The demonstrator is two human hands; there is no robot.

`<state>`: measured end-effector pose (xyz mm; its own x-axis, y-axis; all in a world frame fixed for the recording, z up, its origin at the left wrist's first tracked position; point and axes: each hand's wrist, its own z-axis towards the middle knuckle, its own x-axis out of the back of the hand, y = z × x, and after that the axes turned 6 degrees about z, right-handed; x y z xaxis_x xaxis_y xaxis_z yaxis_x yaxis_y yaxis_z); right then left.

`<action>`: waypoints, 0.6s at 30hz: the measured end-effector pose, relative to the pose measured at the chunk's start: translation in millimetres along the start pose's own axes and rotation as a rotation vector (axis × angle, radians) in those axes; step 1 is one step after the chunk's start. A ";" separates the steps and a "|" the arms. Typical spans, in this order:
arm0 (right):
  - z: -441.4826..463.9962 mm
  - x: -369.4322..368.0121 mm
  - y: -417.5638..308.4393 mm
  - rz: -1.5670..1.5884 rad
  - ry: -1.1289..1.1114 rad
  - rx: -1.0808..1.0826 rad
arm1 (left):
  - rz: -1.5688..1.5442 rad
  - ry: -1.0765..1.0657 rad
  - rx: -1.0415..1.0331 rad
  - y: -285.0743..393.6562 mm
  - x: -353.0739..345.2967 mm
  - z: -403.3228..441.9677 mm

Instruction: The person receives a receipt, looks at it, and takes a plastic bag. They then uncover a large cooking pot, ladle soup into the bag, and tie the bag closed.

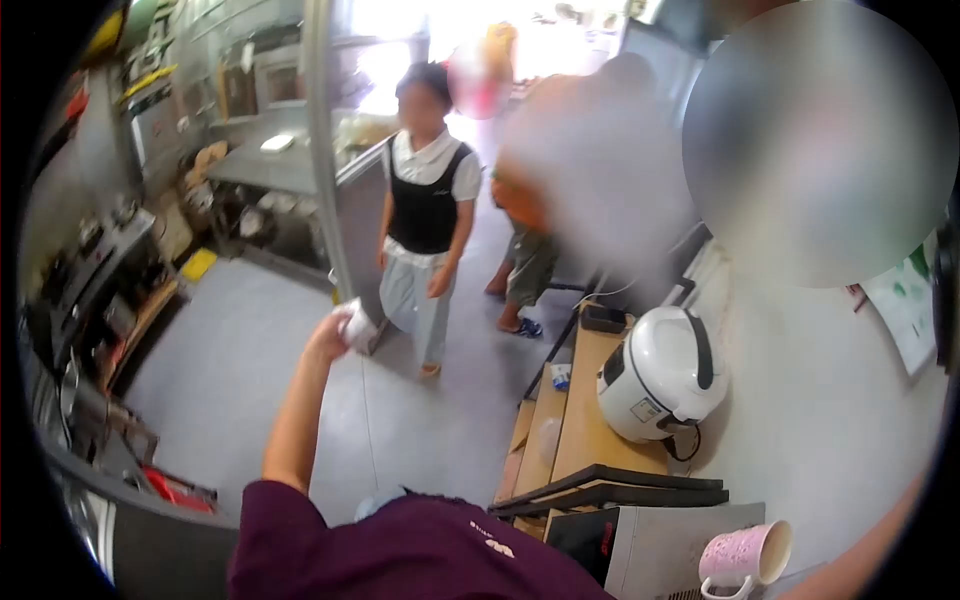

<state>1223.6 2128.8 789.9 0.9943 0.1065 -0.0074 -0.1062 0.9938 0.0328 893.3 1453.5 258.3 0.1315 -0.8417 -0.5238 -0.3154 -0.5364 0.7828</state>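
A: Where to find the white bundle (355,325)?
B: In the left grip (328,336) — clamped on it, raised out over the grey floor (250,340). Too blurred to tell cloth from paper.
A: And the right grip?
B: Out of view, so impossible to tell whether apart or together. Only the right forearm (862,548) at lower right, near a pink mug (733,553).
A: Farther off?
B: Beyond the bundle, a person in a black vest (430,205), standing. To the right, a white rice cooker (665,368) on a wooden shelf (588,405).
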 end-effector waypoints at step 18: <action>-252.3 -138.5 -127.5 0.305 -0.337 0.053 | 0.357 -0.247 -0.516 121.4 -184.3 -69.9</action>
<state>1096.8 1995.4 534.7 0.8666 0.3687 0.3362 -0.4026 0.9147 0.0346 896.4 1539.1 473.3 -0.1356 -0.9669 -0.2162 0.1974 -0.2403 0.9504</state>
